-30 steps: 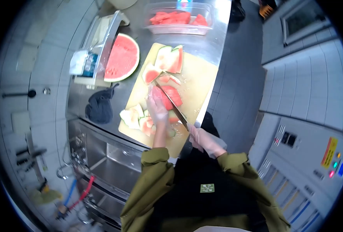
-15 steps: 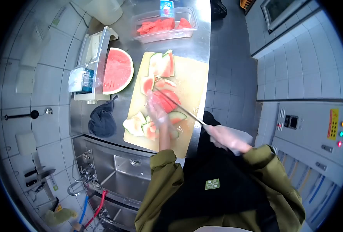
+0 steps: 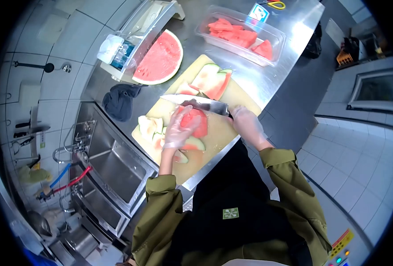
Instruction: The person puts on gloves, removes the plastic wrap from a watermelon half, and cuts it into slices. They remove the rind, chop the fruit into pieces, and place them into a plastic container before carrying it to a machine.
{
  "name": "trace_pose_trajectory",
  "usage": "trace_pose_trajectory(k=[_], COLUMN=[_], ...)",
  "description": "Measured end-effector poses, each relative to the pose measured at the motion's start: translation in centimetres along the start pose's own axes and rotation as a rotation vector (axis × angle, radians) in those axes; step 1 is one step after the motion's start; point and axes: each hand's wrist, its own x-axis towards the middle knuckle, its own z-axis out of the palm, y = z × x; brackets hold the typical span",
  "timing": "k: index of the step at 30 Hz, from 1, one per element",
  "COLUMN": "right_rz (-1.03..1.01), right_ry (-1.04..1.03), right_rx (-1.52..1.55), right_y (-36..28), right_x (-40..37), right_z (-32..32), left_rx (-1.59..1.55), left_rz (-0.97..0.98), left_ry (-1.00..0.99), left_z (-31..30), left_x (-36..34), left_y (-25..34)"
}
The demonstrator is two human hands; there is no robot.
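My left hand (image 3: 181, 129), in a clear plastic glove, holds a peeled red chunk of watermelon (image 3: 199, 123) on the yellow cutting board (image 3: 225, 146). The fingers curve over its left side. In my gloved right hand (image 3: 248, 125) is the handle of a kitchen knife (image 3: 201, 103). Its broad blade points left, just beyond the chunk, with its side face showing. Pale rind pieces (image 3: 150, 126) lie left of my left hand, and a green-edged rind strip (image 3: 193, 143) is below the chunk. Farther up the board are larger rind pieces (image 3: 212, 82) with some red flesh.
A large cut watermelon piece (image 3: 161, 57) stands beyond the board, near a dark cloth (image 3: 119, 102). A clear plastic container (image 3: 274, 55) holds red watermelon pieces. Scissors (image 3: 276, 5) lie at the far edge. The steel sink (image 3: 116, 170) is at the left.
My view has turned. The knife has gone from lying edge-on across the chunk to its far side, blade face now visible. My left hand stays at the chunk.
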Motion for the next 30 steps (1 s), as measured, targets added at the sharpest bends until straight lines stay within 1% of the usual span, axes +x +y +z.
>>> trace_pose_trajectory(k=[1, 2, 4, 6, 8, 9, 10, 11, 13, 14, 16, 18, 19, 22, 24, 25, 28, 29, 30], right_rz=[0.048, 0.000, -0.084, -0.116, -0.172, -0.153, -0.132, -0.110, -0.139, -0.150, -0.113, -0.050, -0.001, 0.074, 0.127, 0.156, 0.234, 0.260, 0.238], right_ry=[-0.143, -0.078, 0.067, -0.057, -0.169, -0.129, -0.087, -0.044, 0.049, 0.093, 0.084, 0.063, 0.005, -0.002, 0.095, 0.140, 0.234, 0.257, 0.267], right_rx=[-0.089, -0.032, 0.082, 0.363, 0.404, 0.356, 0.309, 0.263, 0.330, 0.360, 0.383, 0.464, 0.529, 0.578, 0.581, 0.581, 0.554, 0.541, 0.545], right_y=[-0.1, -0.5, -1.9, -5.0, -7.1, -7.6, -7.8, -8.2, -8.1, -8.1, -8.4, -9.5, -10.0, -9.3, -10.1, -10.5, -12.0, -12.4, -12.2], right_x=[0.5, 0.6, 0.7, 0.5, 1.7, 2.1, 2.5, 3.1, 3.1, 3.0, 3.0, 3.3, 3.4, 2.5, 1.8, 1.5, 1.1, 1.1, 1.1], right_z=[0.4, 0.1, -0.7, -1.3, 0.1, 1.7, 4.0, 4.9, 6.3, 6.6, 7.1, 5.0, 3.7, 5.7, 6.7, 7.3, 7.8, 8.0, 8.4], left_rx=[-0.043, -0.085, -0.177, -0.056, -0.121, -0.153, -0.229, -0.303, -0.474, -0.571, -0.733, -0.856, -0.879, -0.954, -1.017, -0.881, -0.366, -0.247, -0.203], left_rz=[0.043, 0.087, -0.082, 0.085, 0.145, 0.177, 0.127, 0.077, -0.043, -0.111, -0.266, -0.443, -0.401, -0.299, -0.260, -0.147, 0.272, 0.237, 0.172], left_ry=[-0.012, -0.025, 0.035, 0.075, 0.103, 0.113, 0.103, 0.090, 0.081, 0.084, 0.109, 0.156, 0.159, 0.172, 0.199, 0.215, 0.414, 0.403, 0.408], left_z=[-0.2, -0.3, -0.7, -0.1, 0.0, 0.0, 0.0, -0.1, -0.3, -0.6, -0.5, -0.1, 0.2, 1.0, 0.6, 1.2, 3.4, 3.4, 3.2], left_x=[0.1, 0.0, 0.2, 0.2, 0.2, 0.2, 0.3, 0.5, 0.2, 0.0, -0.1, -0.1, -0.3, -1.0, -1.6, -1.9, -2.4, -2.9, -3.1], left_y=[-1.0, -1.6, 1.2, -0.4, -0.9, -1.2, -1.5, -1.7, -2.2, -1.4, -1.5, -2.0, -2.3, -2.2, -0.9, -2.6, -4.9, -3.9, -2.3])
